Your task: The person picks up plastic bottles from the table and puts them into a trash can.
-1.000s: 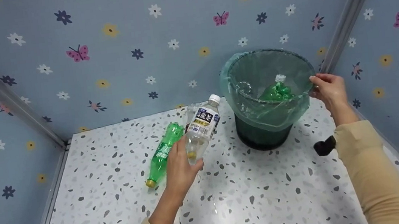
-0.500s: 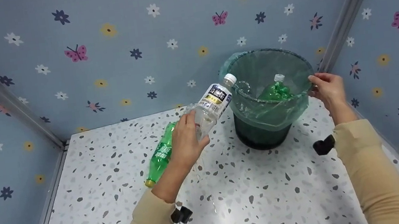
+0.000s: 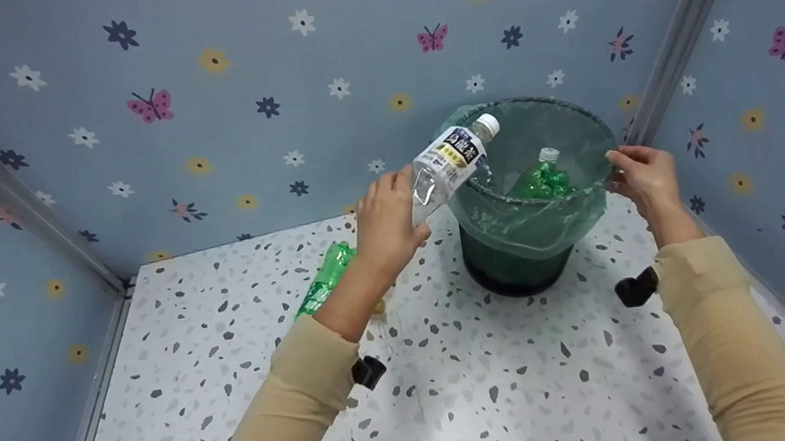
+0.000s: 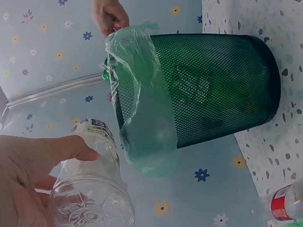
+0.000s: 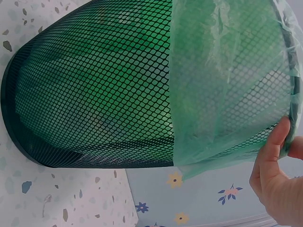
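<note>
In the head view my left hand (image 3: pixel 387 225) grips the lower part of a clear plastic bottle (image 3: pixel 451 157) with a white cap and a printed label. The bottle is tilted, its capped end over the left rim of a black mesh wastebasket (image 3: pixel 519 276). A green bag (image 3: pixel 543 228) lines the basket and folds over its rim. My right hand (image 3: pixel 648 178) pinches the rim and bag at the right side. Inside the basket stands a crumpled green bottle (image 3: pixel 541 181) with a pale cap. The left wrist view shows the clear bottle's base (image 4: pixel 92 203) close up.
Another green bottle (image 3: pixel 328 277) lies on the speckled surface (image 3: pixel 215 362), partly behind my left arm. In the left wrist view a bottle with a red label (image 4: pixel 280 207) lies at the lower right. Flower-patterned walls (image 3: pixel 268 63) stand behind and at both sides.
My left hand has carried the clear bottle up and right, from above the surface to the basket's left rim. The right hand has stayed on the rim.
</note>
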A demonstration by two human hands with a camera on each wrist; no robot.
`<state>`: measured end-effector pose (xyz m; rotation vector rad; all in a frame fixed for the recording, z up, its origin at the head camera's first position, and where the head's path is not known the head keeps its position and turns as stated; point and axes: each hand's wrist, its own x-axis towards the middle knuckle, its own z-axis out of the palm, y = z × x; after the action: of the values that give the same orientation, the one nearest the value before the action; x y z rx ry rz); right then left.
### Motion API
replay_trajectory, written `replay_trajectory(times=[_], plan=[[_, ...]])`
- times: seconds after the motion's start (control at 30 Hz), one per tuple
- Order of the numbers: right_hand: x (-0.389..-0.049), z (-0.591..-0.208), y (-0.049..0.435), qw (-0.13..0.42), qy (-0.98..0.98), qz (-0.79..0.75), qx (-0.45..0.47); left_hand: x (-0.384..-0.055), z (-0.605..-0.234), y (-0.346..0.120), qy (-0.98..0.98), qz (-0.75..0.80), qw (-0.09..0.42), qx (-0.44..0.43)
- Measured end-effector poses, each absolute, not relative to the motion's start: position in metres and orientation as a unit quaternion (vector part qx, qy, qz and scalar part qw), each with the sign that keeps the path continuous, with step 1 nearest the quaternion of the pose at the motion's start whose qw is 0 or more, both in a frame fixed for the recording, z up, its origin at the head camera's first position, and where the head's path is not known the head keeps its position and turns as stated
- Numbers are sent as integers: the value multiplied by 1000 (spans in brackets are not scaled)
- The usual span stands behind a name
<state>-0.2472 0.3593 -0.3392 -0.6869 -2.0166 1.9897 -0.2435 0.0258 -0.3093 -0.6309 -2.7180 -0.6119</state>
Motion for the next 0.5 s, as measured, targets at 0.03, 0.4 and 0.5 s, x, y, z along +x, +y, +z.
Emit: replay_trajectory(times=[0.03,0.4,0.5], plan=[[-247,-339,360,114,-687,678,-234,-246,-307,28,-944,-205,138,-221],[-247,-339,359,112,-704,660,-237,-269,-286,61,-961,-104,112,-232],[-246,-339,359,116,-694,671,-232,-275,-281,71,-963,-87,110,-229]])
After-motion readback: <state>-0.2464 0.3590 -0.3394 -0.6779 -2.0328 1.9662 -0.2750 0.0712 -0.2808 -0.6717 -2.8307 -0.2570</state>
